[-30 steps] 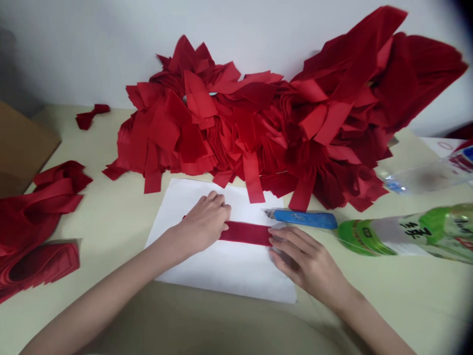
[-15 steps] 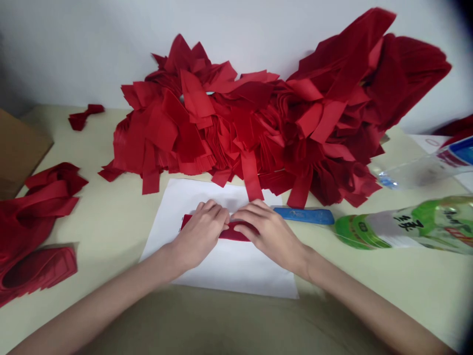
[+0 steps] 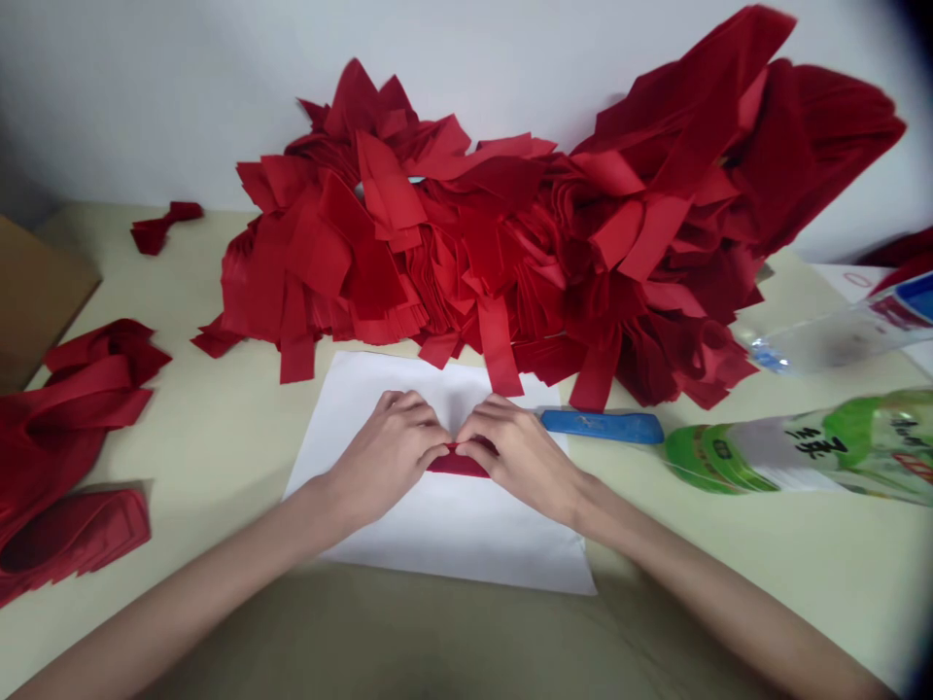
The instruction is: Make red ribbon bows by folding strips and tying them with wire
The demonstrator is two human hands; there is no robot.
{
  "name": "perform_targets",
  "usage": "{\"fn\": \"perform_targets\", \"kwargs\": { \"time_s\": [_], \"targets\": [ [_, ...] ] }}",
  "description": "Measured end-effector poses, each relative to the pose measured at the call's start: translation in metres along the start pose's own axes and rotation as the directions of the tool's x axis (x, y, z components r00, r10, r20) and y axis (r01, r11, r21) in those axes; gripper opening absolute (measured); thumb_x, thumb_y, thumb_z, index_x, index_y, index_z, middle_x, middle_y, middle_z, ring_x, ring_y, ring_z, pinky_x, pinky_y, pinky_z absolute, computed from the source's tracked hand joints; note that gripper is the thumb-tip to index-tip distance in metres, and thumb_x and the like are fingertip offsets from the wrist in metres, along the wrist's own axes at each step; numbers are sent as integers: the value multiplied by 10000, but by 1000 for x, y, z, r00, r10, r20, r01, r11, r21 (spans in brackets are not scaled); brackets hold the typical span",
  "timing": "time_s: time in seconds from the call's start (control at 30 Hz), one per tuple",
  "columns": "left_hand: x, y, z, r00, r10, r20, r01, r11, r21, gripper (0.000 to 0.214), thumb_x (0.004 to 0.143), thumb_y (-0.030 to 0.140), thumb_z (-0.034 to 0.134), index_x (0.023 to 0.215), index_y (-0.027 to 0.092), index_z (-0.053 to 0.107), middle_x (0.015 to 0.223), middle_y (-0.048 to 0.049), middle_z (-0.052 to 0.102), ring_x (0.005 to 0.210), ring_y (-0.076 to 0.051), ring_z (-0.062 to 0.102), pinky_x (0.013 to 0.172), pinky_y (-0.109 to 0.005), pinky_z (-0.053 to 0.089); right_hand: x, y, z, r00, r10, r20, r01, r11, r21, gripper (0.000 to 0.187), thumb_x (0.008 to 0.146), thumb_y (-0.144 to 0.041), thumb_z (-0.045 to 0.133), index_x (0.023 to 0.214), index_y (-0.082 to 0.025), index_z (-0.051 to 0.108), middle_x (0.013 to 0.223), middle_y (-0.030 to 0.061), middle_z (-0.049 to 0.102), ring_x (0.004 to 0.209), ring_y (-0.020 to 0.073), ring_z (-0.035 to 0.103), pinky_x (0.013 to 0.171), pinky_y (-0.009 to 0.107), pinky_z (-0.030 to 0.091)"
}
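Shows the left hand [image 3: 386,452] and the right hand [image 3: 521,452] meeting fingertip to fingertip over a white paper sheet [image 3: 437,535] on the table [image 3: 219,428]. Pinches from both ends a red strip [image 3: 458,465] resting near the sheet's centre, both hands clenched on it, only its middle visible below the fingers. Places a blue utility knife [image 3: 602,425] just beside the right hand, at the sheet's far right corner, untouched. Backs onto a large heap of red strips [image 3: 510,224] against the wall; flanked by a green bottle [image 3: 802,447] at right and folded red cloth [image 3: 65,428] at left
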State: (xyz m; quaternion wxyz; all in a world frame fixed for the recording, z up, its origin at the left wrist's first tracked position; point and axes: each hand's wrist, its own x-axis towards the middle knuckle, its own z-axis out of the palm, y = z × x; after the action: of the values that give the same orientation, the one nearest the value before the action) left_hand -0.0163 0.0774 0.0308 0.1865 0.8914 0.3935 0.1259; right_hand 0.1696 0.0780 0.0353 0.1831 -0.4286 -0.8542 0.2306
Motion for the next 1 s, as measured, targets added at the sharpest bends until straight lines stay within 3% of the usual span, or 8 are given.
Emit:
{"fn": "perform_targets", "kwargs": {
  "time_s": [0.23, 0.33, 0.43, 0.5, 0.6, 0.67, 0.8, 1.0],
  "targets": [
    [7, -4, -4, 998, 57, 21, -58, 998, 17, 261, 906, 163, 465, 747, 190, 670, 727, -3, 672, 794, -174, 547, 788, -365, 428, -1, 9, -2, 998, 22, 65, -24, 999, 29, 65, 812, -159, 628, 766, -194, 656, 728, -12, 639, 709, 133, 559, 678, 274, 452],
    [5, -4, -11, 985, 148, -88, -137, 983, 121, 273, 918, 147, 421, 803, 192, 664, 777, -20, 676, 835, -185, 565, 787, -380, 444, -7, 5, -5, 995, -68, -78, 58, 990, -128, 132, 857, -162, 558, 757, -183, 641, 724, 16, 629, 727, 157, 551, 695, 310, 456],
    [-7, 1, -16, 906, 364, -218, -256, 878, 405, 278, 900, 91, 391, 920, 196, 647, 880, -48, 677, 920, -217, 567, 810, -424, 440, -19, -5, -7, 920, -323, -224, 204, 879, -430, 178, 881, -123, 487, 803, -182, 635, 791, 59, 643, 822, 205, 547, 721, 353, 438],
    [-20, 6, -11, 846, 506, -171, -357, 774, 523, 263, 883, 82, 406, 958, 191, 633, 917, -50, 674, 933, -215, 569, 829, -416, 442, -29, -13, -4, 871, -454, -185, 291, 783, -550, 193, 878, -96, 475, 823, -184, 637, 816, 68, 651, 852, 215, 544, 715, 352, 432],
    [-39, 14, 3, 812, 575, -99, -444, 719, 535, 244, 865, 56, 412, 913, 135, 638, 878, -80, 670, 894, -212, 578, 848, -383, 443, -42, -19, 7, 898, -431, -90, 330, 793, -513, 260, 889, -71, 420, 782, -166, 638, 765, 66, 637, 809, 202, 536, 693, 339, 436],
    [-45, 18, 10, 856, 510, -81, -417, 775, 475, 245, 858, 36, 414, 864, 124, 642, 849, -90, 665, 845, -212, 581, 816, -381, 457, -47, -19, 14, 940, -339, -49, 293, 869, -398, 276, 892, -74, 415, 739, -160, 628, 729, 54, 621, 785, 194, 524, 674, 329, 432],
    [-37, 20, 8, 985, 171, 33, -174, 975, 136, 253, 870, 80, 456, 722, 164, 642, 723, -44, 637, 719, -189, 565, 636, -330, 474, -43, -17, 19, 988, -154, -31, 151, 986, -75, 181, 859, -124, 540, 714, -182, 633, 680, 7, 609, 760, 167, 504, 667, 298, 425],
    [-19, 10, -6, 983, -156, 99, 180, 930, -322, 178, 818, 150, 571, 714, 229, 693, 668, 28, 660, 631, -129, 573, 574, -254, 434, -30, -14, 12, 993, 118, -17, -112, 972, 206, 107, 770, -138, 665, 696, -212, 683, 628, -17, 637, 735, 149, 515, 658, 271, 439]
  ]
}}
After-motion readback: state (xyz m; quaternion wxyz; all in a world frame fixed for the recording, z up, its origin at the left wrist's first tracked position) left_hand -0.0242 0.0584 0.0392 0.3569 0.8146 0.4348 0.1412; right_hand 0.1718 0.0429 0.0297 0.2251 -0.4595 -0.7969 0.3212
